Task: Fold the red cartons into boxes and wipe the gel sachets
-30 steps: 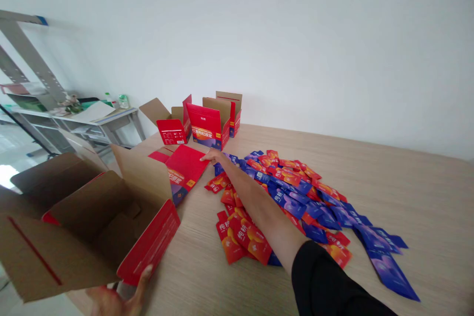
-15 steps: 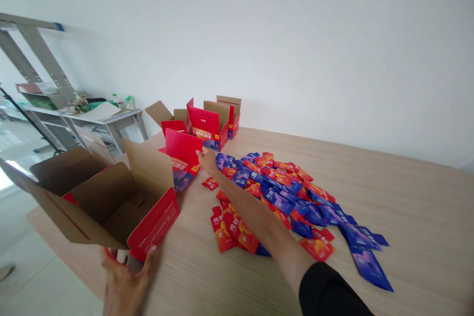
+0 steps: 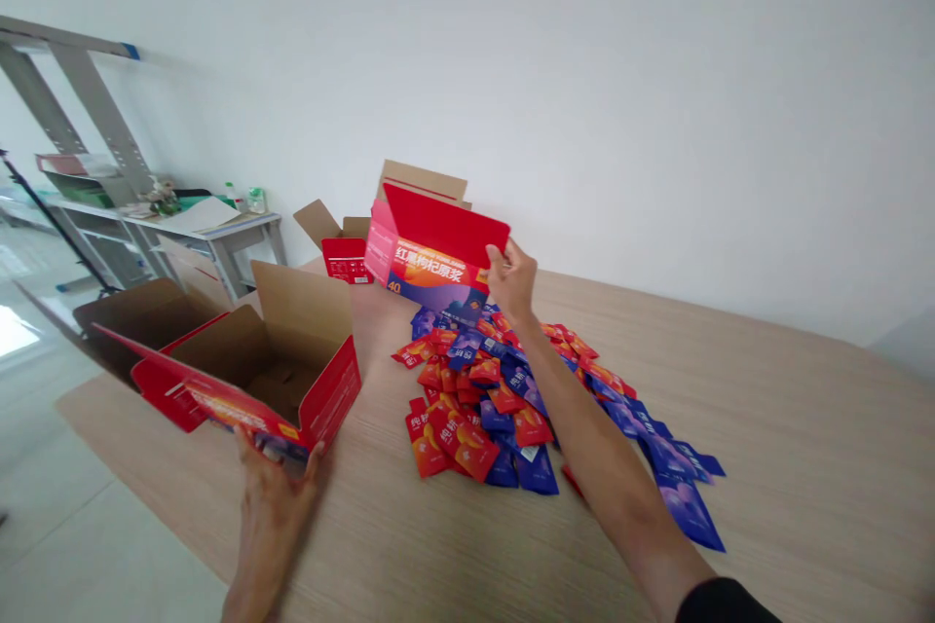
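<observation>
A smooth red cardboard carton (image 3: 434, 273) is held at the far end of the packets (image 3: 464, 443), its long axis running left to right and dipping rightward, printed face toward the viewer, reading "红黑枸杞原浆" and "40". The right hand (image 3: 513, 280) pinches its upper right corner. The left hand (image 3: 274, 487), thumb and fingers apart, grips the lower front of an open box (image 3: 337, 399), matte brown inside. The packets are flat, red and blue; the table (image 3: 745, 389) is wood-grained.
</observation>
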{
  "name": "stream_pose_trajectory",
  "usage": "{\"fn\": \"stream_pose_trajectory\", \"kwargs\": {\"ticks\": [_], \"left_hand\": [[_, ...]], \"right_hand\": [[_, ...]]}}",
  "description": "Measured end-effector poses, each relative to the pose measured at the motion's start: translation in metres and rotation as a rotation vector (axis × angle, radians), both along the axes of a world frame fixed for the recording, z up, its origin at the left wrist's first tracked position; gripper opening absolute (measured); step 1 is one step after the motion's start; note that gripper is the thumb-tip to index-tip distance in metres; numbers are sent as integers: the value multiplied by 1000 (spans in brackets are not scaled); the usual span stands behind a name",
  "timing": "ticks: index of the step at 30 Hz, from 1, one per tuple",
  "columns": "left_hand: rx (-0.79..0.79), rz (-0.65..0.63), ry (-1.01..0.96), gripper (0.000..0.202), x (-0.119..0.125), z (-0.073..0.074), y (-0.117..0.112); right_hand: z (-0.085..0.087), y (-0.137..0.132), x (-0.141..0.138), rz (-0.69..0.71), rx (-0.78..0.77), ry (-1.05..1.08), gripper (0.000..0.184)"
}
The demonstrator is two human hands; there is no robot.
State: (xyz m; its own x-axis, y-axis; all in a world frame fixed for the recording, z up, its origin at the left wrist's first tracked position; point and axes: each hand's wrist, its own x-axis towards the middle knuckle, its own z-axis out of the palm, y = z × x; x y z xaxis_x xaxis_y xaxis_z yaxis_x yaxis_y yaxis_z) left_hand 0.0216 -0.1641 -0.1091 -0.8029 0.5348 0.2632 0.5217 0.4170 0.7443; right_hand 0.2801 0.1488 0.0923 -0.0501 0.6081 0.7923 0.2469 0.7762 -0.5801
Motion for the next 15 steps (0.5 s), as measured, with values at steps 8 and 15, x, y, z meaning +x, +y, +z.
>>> {"fn": "stream_pose_trajectory", "kwargs": {"ticks": [8,15], "left_hand": [[132,-87,49,148,-5,1,58],[97,-179,6,136,-20,10,118]], "right_hand": [[32,-45,112,-170,124,157,44],[31,-71,152,-219,123,159,48]]}}
